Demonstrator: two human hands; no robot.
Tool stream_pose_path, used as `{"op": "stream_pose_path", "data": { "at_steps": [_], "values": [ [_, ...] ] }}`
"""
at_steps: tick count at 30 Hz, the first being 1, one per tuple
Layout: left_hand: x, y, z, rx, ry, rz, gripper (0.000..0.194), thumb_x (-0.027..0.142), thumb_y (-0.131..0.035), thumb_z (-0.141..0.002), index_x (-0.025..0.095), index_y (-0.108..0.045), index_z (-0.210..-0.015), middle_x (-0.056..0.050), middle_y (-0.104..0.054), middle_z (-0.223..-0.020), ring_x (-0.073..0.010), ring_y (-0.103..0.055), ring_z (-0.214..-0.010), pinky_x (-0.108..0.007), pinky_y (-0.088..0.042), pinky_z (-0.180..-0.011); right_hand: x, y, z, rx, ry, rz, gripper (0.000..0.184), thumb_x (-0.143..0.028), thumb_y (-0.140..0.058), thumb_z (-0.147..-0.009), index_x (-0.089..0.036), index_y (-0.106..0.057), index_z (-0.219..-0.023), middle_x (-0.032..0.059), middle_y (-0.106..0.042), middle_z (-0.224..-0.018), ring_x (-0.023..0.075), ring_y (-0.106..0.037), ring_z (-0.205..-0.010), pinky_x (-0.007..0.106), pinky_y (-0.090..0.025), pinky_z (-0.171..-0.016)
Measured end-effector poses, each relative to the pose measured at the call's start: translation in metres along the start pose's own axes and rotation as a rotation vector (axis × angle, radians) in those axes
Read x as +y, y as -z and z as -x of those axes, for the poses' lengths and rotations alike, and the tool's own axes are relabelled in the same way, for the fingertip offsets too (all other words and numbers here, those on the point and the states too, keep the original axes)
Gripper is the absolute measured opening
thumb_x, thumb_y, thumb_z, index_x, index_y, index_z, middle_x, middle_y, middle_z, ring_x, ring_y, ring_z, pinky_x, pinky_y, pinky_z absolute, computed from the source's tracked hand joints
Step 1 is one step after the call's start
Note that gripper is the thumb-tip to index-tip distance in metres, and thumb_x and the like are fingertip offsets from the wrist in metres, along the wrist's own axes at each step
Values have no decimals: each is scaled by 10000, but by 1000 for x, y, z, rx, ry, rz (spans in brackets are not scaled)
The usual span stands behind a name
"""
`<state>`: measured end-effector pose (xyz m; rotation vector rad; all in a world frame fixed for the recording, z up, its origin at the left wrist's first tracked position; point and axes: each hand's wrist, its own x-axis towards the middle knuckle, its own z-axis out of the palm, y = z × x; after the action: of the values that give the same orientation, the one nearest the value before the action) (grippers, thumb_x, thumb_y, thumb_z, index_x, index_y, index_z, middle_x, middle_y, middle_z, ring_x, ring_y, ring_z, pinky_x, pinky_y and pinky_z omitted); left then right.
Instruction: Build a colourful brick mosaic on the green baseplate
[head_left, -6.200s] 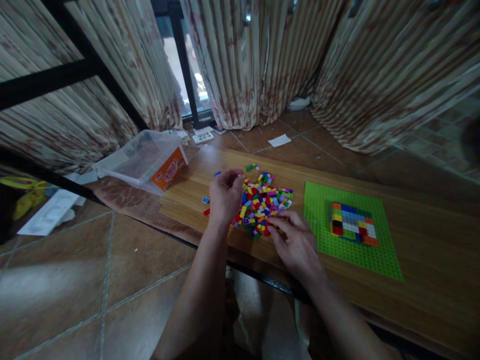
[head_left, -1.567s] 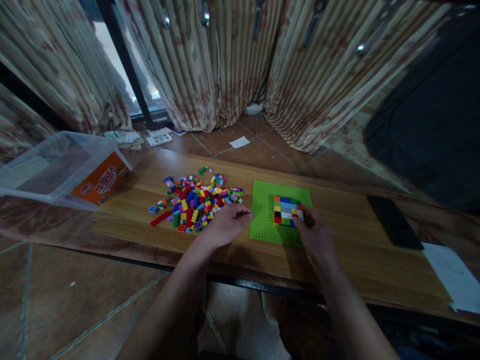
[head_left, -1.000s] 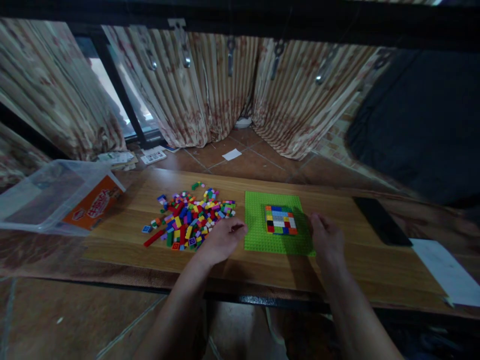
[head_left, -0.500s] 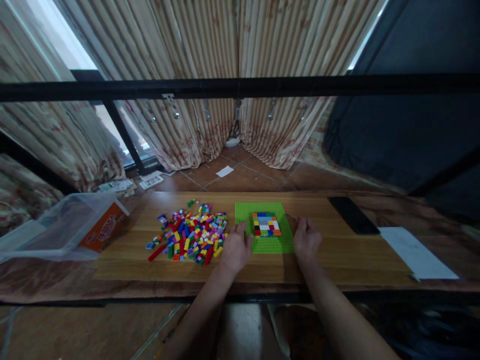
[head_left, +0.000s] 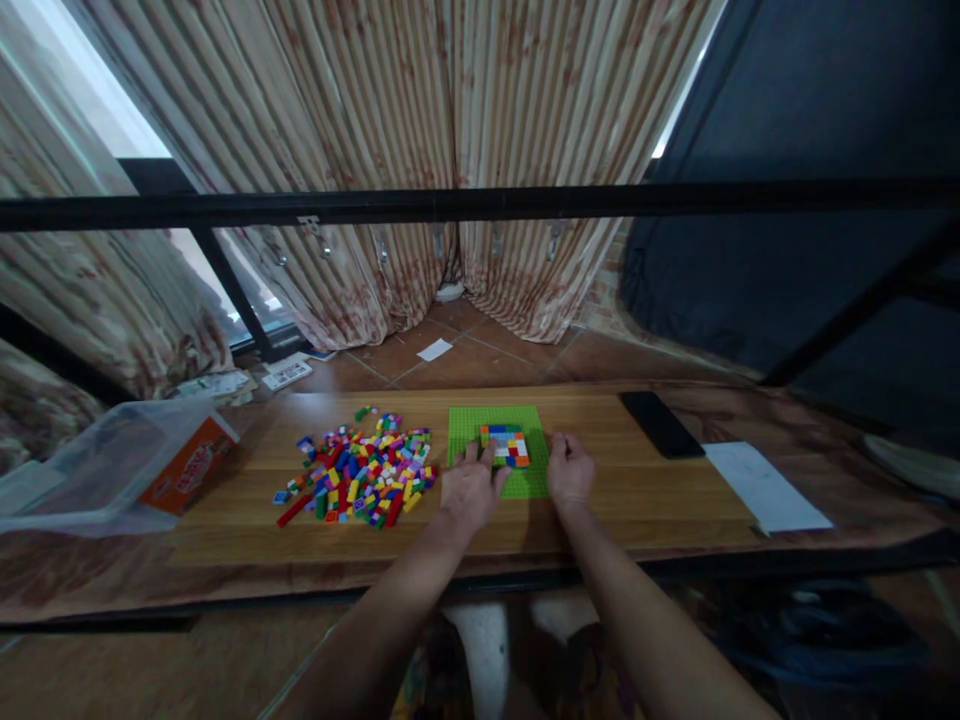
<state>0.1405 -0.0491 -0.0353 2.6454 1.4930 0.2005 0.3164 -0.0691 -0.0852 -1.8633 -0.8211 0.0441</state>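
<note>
Brick block point(head_left: 508, 442) on green board point(head_left: 463, 425); loose bricks point(head_left: 366, 476) at 9 o'clock | left hand point(head_left: 469, 488) at 7 o'clock, fingers spread by block | right hand point(head_left: 571, 472) at 4 o'clock, fingers narrow, hold unclear | light, level touch advisable

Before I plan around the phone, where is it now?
In the head view, the phone lies right of the green baseplate, touching the white paper.

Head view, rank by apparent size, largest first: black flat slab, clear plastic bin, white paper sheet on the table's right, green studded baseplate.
1. Clear plastic bin, cut off at the left edge
2. Green baseplate, partly covered
3. White paper sheet
4. Black slab
</note>
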Motion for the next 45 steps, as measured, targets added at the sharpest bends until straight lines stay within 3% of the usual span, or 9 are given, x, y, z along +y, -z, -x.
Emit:
{"op": "stream_pose_path", "data": {
  "at_steps": [9, 19, 26, 32, 37, 41, 45],
  "values": [
    [6, 10, -8, -90, 56, 72, 508, 431, -335, -970, 203, -463, -1405, -136, -564, -1291, -256, -594, -1117, -348, -509, -881, -4, 5, 3, -116, 17, -66, 422, -459, -377, -875, -174, -678, -796, 96, -684, -790, 205, -585, -743, 306, -419, -725],
    [12, 4, 29, 13, 51, 117, 450, 369, -365, -971, 229, -472, -1386, -121, -576, -1268, -226, -641, -992, -330, -528, -818, -8, 29, 22, -298, 24, -173, 421, -500, -412, -899, -189, -696, -900, 77, -713, -897, 202, -621, -844, 317, -453, -816],
    [-2, -7, 53, 123, 154, 356, 558, 315, -364, -974, 188, -251, -1505, -134, -591, -1311, -212, -618, -1136, -340, -509, -947, 3, 34, 24, -338, -152, -406, 436, -561, -512, -837, -180, -708, -918, 104, -737, -975, 231, -652, -940, 368, -463, -897],
    [-12, -12, 69, 167, 110, 504, 497, 267, -346, -964, 148, -351, -1447, -139, -543, -1378, -201, -510, -1288, -360, -425, -1084, 10, 35, 22, -333, -217, -463, 498, -613, -537, -804, -161, -707, -928, 123, -742, -964, 236, -671, -912, 393, -493, -870],
    [-8, -9, 70, 132, 99, 432, 494, 285, -349, -962, 162, -368, -1441, -127, -533, -1381, -200, -494, -1297, -350, -420, -1087, 6, 40, 24, -402, -157, -387, 489, -605, -539, -818, -169, -718, -953, 120, -739, -1024, 246, -662, -979, 402, -467, -931],
    [-1, 1, 57, 29, 87, 273, 508, 299, -298, -980, 217, -329, -1480, -124, -565, -1314, -190, -626, -1081, -301, -528, -899, 2, 43, 24, -426, -142, -331, 461, -579, -526, -837, -180, -723, -957, 111, -742, -1033, 251, -658, -1002, 409, -460, -946],
    [11, 9, 44, -81, 121, 52, 534, 265, -288, -969, 203, -327, -1498, -180, -591, -1208, -223, -670, -892, -318, -553, -734, -1, 43, 24, -399, -126, -316, 445, -572, -530, -837, -189, -728, -945, 103, -744, -1025, 249, -658, -1000, 409, -474, -935]
  ]
}}
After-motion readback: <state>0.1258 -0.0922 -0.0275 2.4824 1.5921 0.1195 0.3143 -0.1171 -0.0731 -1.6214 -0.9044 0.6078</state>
